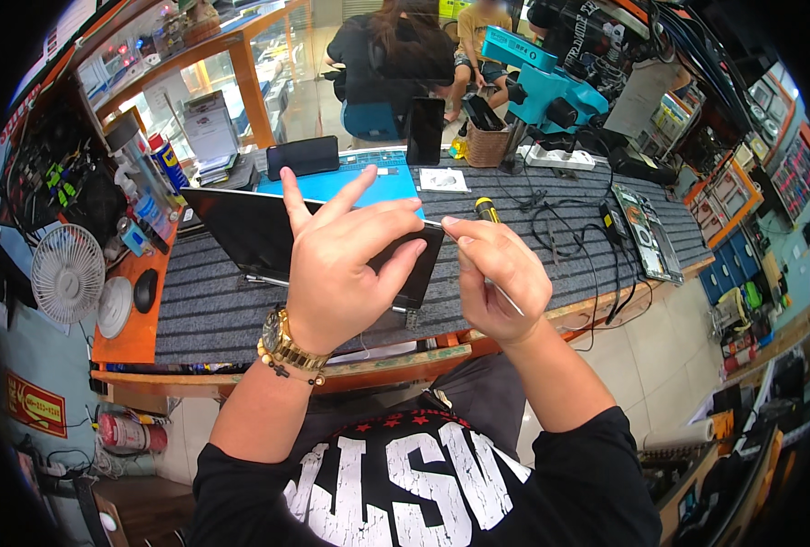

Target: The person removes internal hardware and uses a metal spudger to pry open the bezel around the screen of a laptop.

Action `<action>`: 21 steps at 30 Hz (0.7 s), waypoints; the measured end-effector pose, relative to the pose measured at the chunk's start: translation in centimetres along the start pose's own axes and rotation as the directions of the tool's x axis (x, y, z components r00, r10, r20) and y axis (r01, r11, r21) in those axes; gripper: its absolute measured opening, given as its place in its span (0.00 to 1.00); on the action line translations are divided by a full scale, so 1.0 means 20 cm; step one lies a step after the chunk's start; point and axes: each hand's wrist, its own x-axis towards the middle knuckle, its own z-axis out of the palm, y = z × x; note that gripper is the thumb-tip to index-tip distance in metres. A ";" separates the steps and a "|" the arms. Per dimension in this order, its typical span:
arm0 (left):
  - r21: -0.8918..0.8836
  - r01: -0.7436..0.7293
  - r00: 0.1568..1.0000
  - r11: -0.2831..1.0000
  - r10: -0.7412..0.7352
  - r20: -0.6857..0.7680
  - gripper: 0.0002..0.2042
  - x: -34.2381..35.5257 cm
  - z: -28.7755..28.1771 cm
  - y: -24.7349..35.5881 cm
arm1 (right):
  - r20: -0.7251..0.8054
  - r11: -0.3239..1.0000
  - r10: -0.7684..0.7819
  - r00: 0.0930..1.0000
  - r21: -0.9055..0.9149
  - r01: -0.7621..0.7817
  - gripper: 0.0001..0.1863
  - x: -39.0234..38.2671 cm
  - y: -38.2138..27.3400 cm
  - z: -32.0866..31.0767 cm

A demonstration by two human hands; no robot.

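Observation:
A dark laptop screen panel (241, 232) stands tilted on the bench, with metal hinges at its lower edge. My left hand (346, 264) covers its middle. The thumb and forefinger hold the panel near its upper right corner, while other fingers stretch up past the top edge. In my right hand (505, 283) is a thin metal tool, perhaps tweezers (507, 299), pinched between thumb and fingers. Its front end meets that same corner; the exact contact is too small to make out. Behind the panel lies a blue work mat (396, 187).
A yellow-and-black screwdriver (487, 210) lies beyond my right hand. Farther right are cables (560, 223) and an opened laptop base (647, 232). A white fan (67, 273) stands at the left. At the back are a turquoise microscope (551, 87) and a seated person (391, 55).

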 end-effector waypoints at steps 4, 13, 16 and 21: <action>0.017 0.030 0.999 0.999 -0.030 0.015 0.09 0.00 0.00 0.00 | -0.055 0.893 0.318 0.946 0.353 -0.280 0.12 -0.08 -0.03 0.05; 0.016 0.034 0.999 0.999 -0.034 0.008 0.09 0.01 0.01 0.01 | -0.022 0.607 0.616 0.787 0.651 -0.457 0.09 -0.13 -0.06 0.07; 0.016 0.037 0.999 0.999 -0.037 0.006 0.09 0.01 0.01 0.01 | -0.074 0.657 0.614 0.786 0.600 -0.457 0.09 -0.13 -0.09 0.10; 0.012 0.026 1.000 1.000 -0.026 0.010 0.08 0.01 0.02 0.02 | -0.267 0.892 0.408 0.873 0.323 -0.318 0.12 -0.15 -0.09 0.18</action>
